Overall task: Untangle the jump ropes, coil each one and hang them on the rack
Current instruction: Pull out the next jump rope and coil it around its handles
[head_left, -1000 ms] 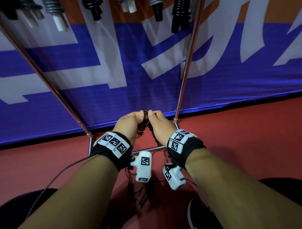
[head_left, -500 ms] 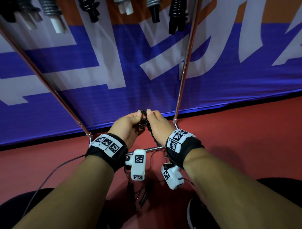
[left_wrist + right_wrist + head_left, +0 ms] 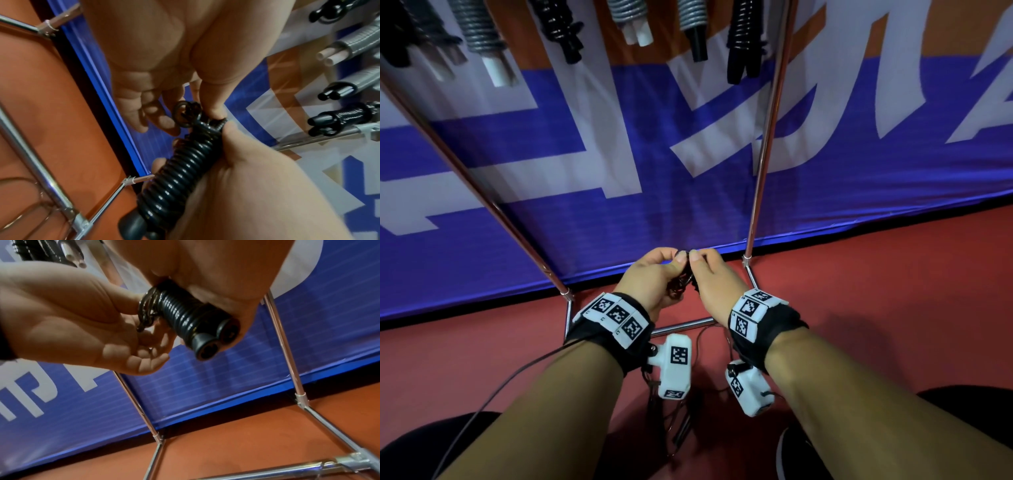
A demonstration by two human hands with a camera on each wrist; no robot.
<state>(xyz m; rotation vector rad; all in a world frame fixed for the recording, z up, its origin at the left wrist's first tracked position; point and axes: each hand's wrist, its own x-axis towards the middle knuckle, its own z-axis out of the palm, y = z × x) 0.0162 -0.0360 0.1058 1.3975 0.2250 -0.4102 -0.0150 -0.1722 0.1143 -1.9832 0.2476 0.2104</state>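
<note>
A black jump rope [image 3: 180,175] is wound into a tight coil around its two black handles [image 3: 205,347]. My right hand [image 3: 715,277] grips this bundle around its middle. My left hand [image 3: 654,274] pinches the loose loops of cord [image 3: 186,112] at the bundle's top end, thumb against fingers. Both hands meet low in front of the chrome rack [image 3: 763,154]. In the head view the hands hide most of the bundle. The rack's hanging bar is out of the head view.
Several coiled ropes [image 3: 743,37], black and grey, hang along the top of the rack. A blue and white banner [image 3: 585,205] stands behind it. Another thin rope with dark handles [image 3: 678,428] lies on the red floor near the rack's base bar [image 3: 681,325].
Both hands stay together on the bundle. The head view has tipped up a little, so more of the hung ropes shows.
</note>
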